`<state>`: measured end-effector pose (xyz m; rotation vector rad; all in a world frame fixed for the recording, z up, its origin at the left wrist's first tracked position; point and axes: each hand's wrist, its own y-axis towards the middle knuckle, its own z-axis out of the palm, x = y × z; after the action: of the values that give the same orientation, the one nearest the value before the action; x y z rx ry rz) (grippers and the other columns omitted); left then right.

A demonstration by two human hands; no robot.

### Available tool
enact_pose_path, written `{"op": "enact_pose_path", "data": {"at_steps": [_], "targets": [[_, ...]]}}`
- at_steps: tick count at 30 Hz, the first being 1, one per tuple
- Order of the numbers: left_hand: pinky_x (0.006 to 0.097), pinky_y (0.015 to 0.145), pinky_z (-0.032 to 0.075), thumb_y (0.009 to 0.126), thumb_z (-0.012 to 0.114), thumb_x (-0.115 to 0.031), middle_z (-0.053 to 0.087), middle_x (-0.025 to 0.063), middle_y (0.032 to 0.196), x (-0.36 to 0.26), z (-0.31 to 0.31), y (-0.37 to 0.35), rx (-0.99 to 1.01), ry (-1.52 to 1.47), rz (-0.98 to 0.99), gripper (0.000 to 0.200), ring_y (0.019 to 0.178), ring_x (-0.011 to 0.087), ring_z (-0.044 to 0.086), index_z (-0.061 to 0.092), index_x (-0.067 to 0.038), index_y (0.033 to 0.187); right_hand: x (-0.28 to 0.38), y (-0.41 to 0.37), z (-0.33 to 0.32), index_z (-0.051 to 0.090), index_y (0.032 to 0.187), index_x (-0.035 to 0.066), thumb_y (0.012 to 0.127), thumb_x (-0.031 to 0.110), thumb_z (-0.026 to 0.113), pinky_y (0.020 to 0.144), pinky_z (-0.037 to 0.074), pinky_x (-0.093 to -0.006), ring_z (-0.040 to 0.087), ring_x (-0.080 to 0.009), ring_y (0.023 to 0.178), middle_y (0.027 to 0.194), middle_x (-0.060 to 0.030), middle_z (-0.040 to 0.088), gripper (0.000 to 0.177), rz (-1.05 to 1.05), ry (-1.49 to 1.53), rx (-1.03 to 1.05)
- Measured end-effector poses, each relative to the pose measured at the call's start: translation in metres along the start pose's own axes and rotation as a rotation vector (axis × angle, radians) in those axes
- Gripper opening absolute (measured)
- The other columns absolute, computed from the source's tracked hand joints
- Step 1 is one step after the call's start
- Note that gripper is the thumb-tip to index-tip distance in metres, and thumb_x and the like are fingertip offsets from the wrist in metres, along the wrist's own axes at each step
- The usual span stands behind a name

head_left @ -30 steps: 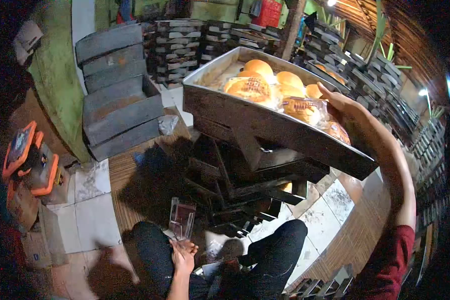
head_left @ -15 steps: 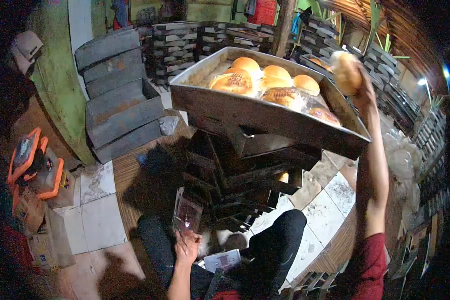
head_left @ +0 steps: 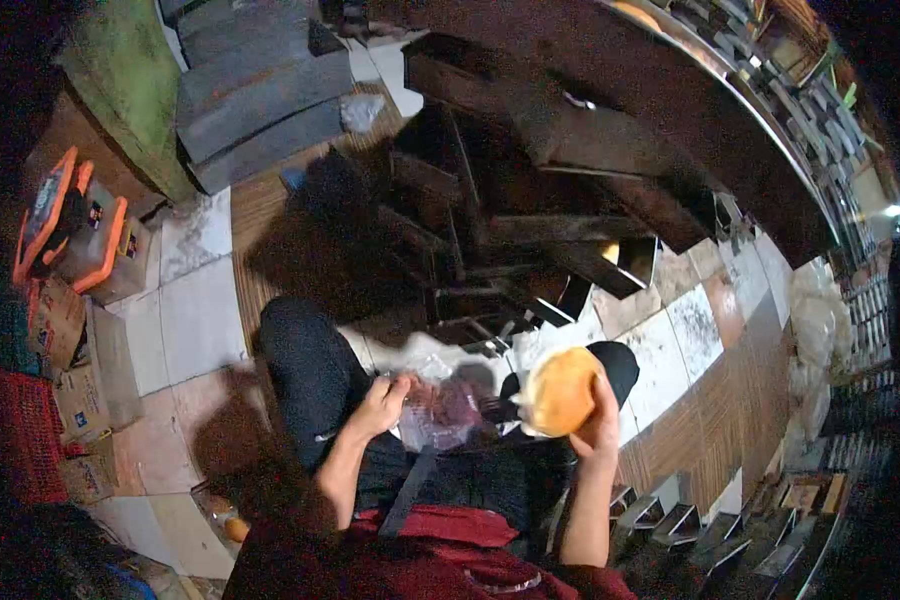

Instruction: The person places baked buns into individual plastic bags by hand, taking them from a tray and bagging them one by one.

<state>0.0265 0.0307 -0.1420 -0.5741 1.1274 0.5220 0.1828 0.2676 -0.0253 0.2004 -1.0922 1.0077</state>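
My right hand (head_left: pixel 600 425) is wrapped round the edge of a golden-topped bun (head_left: pixel 567 390), held tilted above my right knee. The bun's pale side faces left, toward the other hand. In my left hand (head_left: pixel 384 403), thumb and fingers pinch a clear plastic bag (head_left: pixel 432 408) with dark printing on it, spread over my lap. A gap separates the bun from the bag. Above them looms the dark outer wall of a large metal tray (head_left: pixel 660 90), its inside mostly hidden from this angle.
Stacked dark metal trays (head_left: pixel 530 220) stand in front of my knees. Grey trays (head_left: pixel 260 90) are piled at the upper left. Orange-lidded boxes (head_left: pixel 100 240), cardboard boxes (head_left: pixel 80 400) and a red crate (head_left: pixel 15 430) sit left. Clear plastic bags (head_left: pixel 820 320) lie at the right.
My right hand has brought the bun down from beside the raised tray to my lap. The bag in my left hand has swung down and right. My view has tipped downward.
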Motion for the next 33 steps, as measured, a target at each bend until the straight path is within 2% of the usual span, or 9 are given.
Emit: {"op": "enact_pose_path", "data": {"at_steps": [6,13,17,19,22,26,27,31,33], "targets": [[0.0256,0.069,0.046,0.09,0.043,-0.013,0.062,0.0071,0.081,-0.038,0.014,-0.009,0.187,0.343,0.007,0.023,0.074,0.0134,0.058,0.059,0.002,0.087,-0.01,-0.003,0.025,0.04,0.117,0.001,0.071,0.028,0.07,0.087,0.04,-0.0301,0.049,-0.0182,0.099,0.107,-0.0107,0.05,0.06,0.087,-0.801,0.324],[0.0241,0.062,0.045,0.092,0.04,-0.022,0.062,0.0062,0.072,-0.063,-0.013,-0.031,-0.247,0.278,-0.065,0.033,0.066,0.0109,0.057,0.059,0.003,0.08,-0.013,-0.002,0.022,0.05,0.107,0.002,0.072,0.015,0.067,0.083,0.043,-0.0283,0.054,-0.0153,0.091,0.098,-0.006,0.056,0.041,0.263,-0.346,0.421],[0.024,0.061,0.045,0.092,0.04,-0.023,0.062,0.0061,0.073,-0.075,-0.005,-0.03,-0.155,0.423,-0.088,0.033,0.066,0.0102,0.057,0.06,0.003,0.084,-0.009,0.006,0.046,0.052,0.108,-0.001,0.073,0.023,0.067,0.083,0.041,-0.0262,0.053,-0.0132,0.092,0.098,-0.0063,0.057,0.045,0.143,-0.84,0.653],[0.0238,0.062,0.045,0.092,0.041,-0.023,0.062,0.0062,0.073,-0.08,0.001,-0.033,-0.06,0.492,-0.092,0.033,0.066,0.0099,0.056,0.06,0.003,0.085,-0.007,0.005,0.056,0.048,0.11,0.003,0.082,0.029,0.057,0.082,0.042,-0.0287,0.053,-0.0169,0.093,0.095,-0.0084,0.057,0.04,0.112,-0.873,0.478],[0.0235,0.062,0.045,0.092,0.041,-0.024,0.062,0.0062,0.074,-0.083,0.005,-0.035,-0.165,0.314,-0.146,0.033,0.066,0.0098,0.056,0.06,0.002,0.087,-0.021,0.007,0.034,0.037,0.116,0.006,0.082,0.055,0.042,0.082,0.045,-0.0379,0.053,-0.0261,0.098,0.105,-0.0135,0.054,0.059,0.294,-0.061,0.354],[0.025,0.064,0.046,0.088,0.048,-0.017,0.062,0.0066,0.077,-0.086,0.006,-0.033,-0.227,0.369,-0.116,0.021,0.069,0.0129,0.057,0.058,0.001,0.092,-0.052,-0.016,0.048,0.044,0.113,0.003,0.076,0.006,0.062,0.084,0.042,-0.0289,0.053,-0.015,0.095,0.102,-0.0067,0.055,0.041,0.086,-0.295,0.248],[0.025,0.064,0.046,0.088,0.048,-0.017,0.062,0.0066,0.077,-0.092,0.011,-0.029,-0.231,0.368,-0.118,0.021,0.069,0.0129,0.057,0.058,0.001,0.092,-0.063,-0.016,0.046,0.046,0.113,0.001,0.075,0.004,0.062,0.085,0.041,-0.0283,0.054,-0.0151,0.094,0.103,-0.0068,0.055,0.041,0.106,-0.343,0.205],[0.0299,0.082,0.04,0.081,0.053,-0.008,0.052,0.0095,0.104,-0.11,0.015,-0.018,-1.113,0.673,0.635,0.027,0.098,0.0187,0.05,0.047,-0.002,0.107,-0.061,-0.026,0.065,0.045,0.112,-0.003,0.078,0.01,0.06,0.085,0.04,-0.0286,0.052,-0.0162,0.096,0.105,-0.0089,0.055,0.039,-0.049,-0.032,0.062],[0.0333,0.082,0.041,0.087,0.047,-0.018,0.046,0.0095,0.112,-0.115,0.044,-0.032,-0.834,-0.054,0.547,0.037,0.098,0.0208,0.049,0.036,-0.003,0.118,-0.074,-0.035,0.052,0.045,0.114,-0.003,0.079,0.016,0.06,0.084,0.041,-0.0298,0.052,-0.0179,0.096,0.106,-0.0099,0.054,0.043,-0.192,-0.186,-0.006]]}}
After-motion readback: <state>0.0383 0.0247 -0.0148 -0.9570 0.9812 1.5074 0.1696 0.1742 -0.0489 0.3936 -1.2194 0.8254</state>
